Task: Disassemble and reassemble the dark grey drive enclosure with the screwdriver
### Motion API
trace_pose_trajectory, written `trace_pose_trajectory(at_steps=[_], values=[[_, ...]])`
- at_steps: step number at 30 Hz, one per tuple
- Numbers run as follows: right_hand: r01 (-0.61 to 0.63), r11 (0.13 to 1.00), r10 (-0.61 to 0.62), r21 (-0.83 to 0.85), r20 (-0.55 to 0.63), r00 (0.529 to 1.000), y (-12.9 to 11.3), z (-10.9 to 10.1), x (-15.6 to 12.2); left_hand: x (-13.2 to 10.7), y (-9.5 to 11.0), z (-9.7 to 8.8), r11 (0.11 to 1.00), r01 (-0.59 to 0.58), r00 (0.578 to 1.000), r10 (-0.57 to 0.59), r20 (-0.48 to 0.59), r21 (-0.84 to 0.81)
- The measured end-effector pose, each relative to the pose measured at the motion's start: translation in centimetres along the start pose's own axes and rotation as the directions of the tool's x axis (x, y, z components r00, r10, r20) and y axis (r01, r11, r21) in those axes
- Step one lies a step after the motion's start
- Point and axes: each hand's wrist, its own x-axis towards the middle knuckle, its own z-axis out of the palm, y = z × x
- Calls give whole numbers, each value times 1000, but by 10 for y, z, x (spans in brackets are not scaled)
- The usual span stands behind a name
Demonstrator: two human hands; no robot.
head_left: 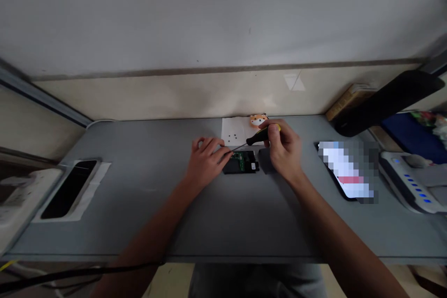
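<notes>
A small black electronic device with a bare green circuit board lies flat on the grey desk. My left hand rests at its left end, index finger and thumb closed on its edge near the screwdriver tip. In my right hand is a screwdriver with a black and yellow handle, its thin shaft slanting down-left to the board's upper left. The exact contact of the tip is hidden by my fingers. Behind the device, several small dark screws lie on white paper. A dark flat piece sits beside my right hand, partly covered.
An orange animal-faced item stands on the paper's right. A phone lies on white paper at left, beside a power strip. To the right are a lit phone, a black cylinder and a socket strip with blue lights.
</notes>
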Motion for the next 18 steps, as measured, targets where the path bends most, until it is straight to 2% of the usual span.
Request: trace_pose_trajectory(at_steps=[3,7,10,18], values=[[-4,1000,4,-1,29,1000,1,0,0,0,1,0,1000,20,999,-20,29,-5],[-29,1000,29,-1,18,999,6,2,0,0,-3,-1,998,55,998,-55,6,26],[-51,999,51,-5,15,999,11,4,0,-1,-8,0,997,82,996,-83,32,12],[-72,997,72,1,45,996,16,5,0,-3,-10,10,980,135,984,-115,135,-149]])
